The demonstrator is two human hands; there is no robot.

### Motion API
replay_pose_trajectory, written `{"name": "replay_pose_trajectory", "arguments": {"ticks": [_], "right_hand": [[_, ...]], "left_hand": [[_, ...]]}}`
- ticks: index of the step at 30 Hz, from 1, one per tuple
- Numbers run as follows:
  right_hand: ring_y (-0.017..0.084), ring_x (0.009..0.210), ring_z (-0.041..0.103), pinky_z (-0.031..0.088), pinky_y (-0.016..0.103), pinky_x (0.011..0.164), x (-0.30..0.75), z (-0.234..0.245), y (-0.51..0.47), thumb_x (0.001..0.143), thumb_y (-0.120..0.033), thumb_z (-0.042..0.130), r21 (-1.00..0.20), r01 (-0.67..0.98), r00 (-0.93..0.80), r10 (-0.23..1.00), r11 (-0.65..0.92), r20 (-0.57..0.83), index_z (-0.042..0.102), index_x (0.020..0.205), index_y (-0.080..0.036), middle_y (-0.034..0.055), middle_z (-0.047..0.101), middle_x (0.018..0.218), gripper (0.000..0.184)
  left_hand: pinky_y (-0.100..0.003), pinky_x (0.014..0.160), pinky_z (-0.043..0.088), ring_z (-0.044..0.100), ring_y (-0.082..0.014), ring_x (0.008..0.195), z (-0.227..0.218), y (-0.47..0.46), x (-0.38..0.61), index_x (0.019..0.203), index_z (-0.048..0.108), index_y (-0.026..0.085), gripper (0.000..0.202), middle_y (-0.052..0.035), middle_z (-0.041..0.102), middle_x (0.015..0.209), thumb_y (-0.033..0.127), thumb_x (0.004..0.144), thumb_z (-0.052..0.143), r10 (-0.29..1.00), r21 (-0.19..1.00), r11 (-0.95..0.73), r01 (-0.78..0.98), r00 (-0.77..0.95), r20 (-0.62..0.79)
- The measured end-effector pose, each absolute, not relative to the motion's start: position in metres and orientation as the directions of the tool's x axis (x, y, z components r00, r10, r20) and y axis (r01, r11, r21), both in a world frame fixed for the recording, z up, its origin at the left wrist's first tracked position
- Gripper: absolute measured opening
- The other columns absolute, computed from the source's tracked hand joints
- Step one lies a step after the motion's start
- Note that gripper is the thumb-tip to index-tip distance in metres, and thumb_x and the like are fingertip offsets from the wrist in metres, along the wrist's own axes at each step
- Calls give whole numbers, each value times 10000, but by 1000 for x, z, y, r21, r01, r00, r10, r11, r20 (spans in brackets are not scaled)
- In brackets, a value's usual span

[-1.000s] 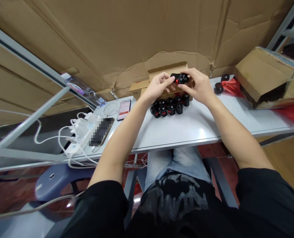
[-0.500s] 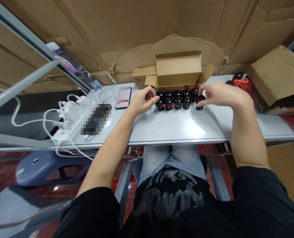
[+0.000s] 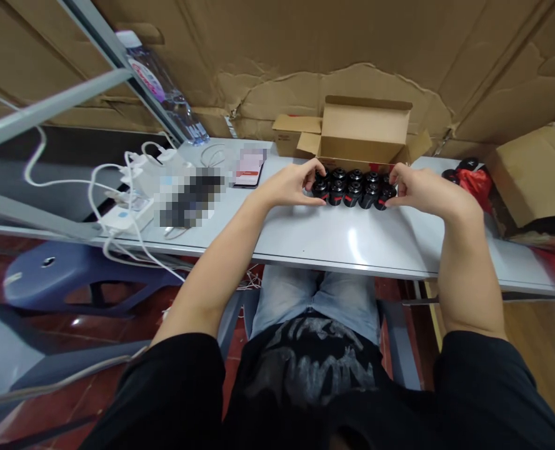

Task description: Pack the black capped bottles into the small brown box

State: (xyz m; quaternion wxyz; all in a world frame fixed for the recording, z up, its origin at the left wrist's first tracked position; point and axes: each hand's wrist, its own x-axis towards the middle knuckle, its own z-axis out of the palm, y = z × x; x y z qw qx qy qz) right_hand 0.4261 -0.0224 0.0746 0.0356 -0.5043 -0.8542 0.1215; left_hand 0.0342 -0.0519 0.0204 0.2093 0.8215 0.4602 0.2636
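Note:
Several small black cylinders with red labels (image 3: pixel 353 194) stand upright in two tight rows on the white table (image 3: pixel 315 234). My left hand (image 3: pixel 296 184) grips the left end of the rows, thumb in front and fingers behind. At the right end my right hand (image 3: pixel 422 190) curls the same way, its thumb against the front corner cylinder (image 3: pixel 384 196). Just behind the rows stands an open cardboard box (image 3: pixel 366 122) with its flaps raised; its inside is mostly out of sight.
On the left lie a phone (image 3: pixel 249 167), a white power strip (image 3: pixel 127 215) with cables, and a blurred-out dark object (image 3: pixel 190 197). A water bottle (image 3: pixel 162 87) leans by the frame. To the right are a red bag (image 3: pixel 475 185) and a larger carton (image 3: pixel 535 169).
My right hand has brought the last front cylinder left against the others, closing the gap. My left hand has closed around the left end. The view has shifted.

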Motion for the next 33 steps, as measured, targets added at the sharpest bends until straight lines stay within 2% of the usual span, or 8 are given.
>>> {"name": "replay_pose_trajectory", "arguments": {"ticks": [7,10,13,19,23,26,29,33], "right_hand": [[331,754,700,462,444,716,434,79,-21,780,-1037,932,-362,796,-516,857,486,17,644,1286,-278,43,757,831,957],[264,651,587,437,434,683,432,84,-21,799,-1050,924,-515,683,-594,804,519,22,663,1243,-291,-17,675,723,917],[224,644,515,421,419,685,421,79,-21,919,-939,915,-604,563,-580,790,564,197,710,1122,-295,-27,623,696,705],[207,634,490,446,401,687,398,47,-10,1058,-660,812,-465,588,-400,737,662,544,670,913,-295,-4,622,678,418],[202,609,491,483,398,676,392,33,-3,1098,-686,766,-387,602,-380,676,699,631,637,906,-301,-8,597,667,448],[209,610,540,522,406,679,391,28,-3,1132,-733,740,-362,596,-340,633,717,695,654,932,-304,0,613,686,481],[249,675,649,609,445,736,387,27,-8,1165,-767,696,-339,581,-319,590,740,742,734,1024,-304,36,684,760,485],[357,949,793,722,570,928,367,28,-19,1129,-894,689,-337,487,-391,546,806,741,812,1402,-313,128,846,1108,654]], "left_hand": [[-347,748,437,606,-188,737,18,-50,30,1357,652,304,702,65,655,851,402,812,1083,839,558,-539,631,462,288],[-348,741,431,610,-184,730,16,-48,30,1303,651,291,650,62,653,843,430,838,1085,833,547,-550,631,457,311],[-349,750,446,643,-192,732,13,-44,30,1241,658,280,597,54,673,829,444,851,1079,845,546,-530,649,460,273],[-350,832,520,737,-225,853,8,-41,29,1236,709,257,534,2,771,933,436,865,1049,845,512,-534,673,446,294],[-347,853,577,761,-217,903,8,-41,18,1198,727,248,533,-16,804,1020,464,847,1064,804,489,-593,639,445,393],[-363,848,650,791,-218,918,8,-36,12,1217,741,255,607,-24,789,1019,629,877,1076,764,556,-643,526,397,508],[-374,844,712,845,-227,958,5,-29,17,1283,745,282,751,-27,792,1032,843,882,1042,718,615,-695,373,309,624],[-358,877,761,881,-208,982,-3,-22,37,1305,737,318,841,-12,826,1073,962,837,1007,687,673,-725,146,223,692]]}}
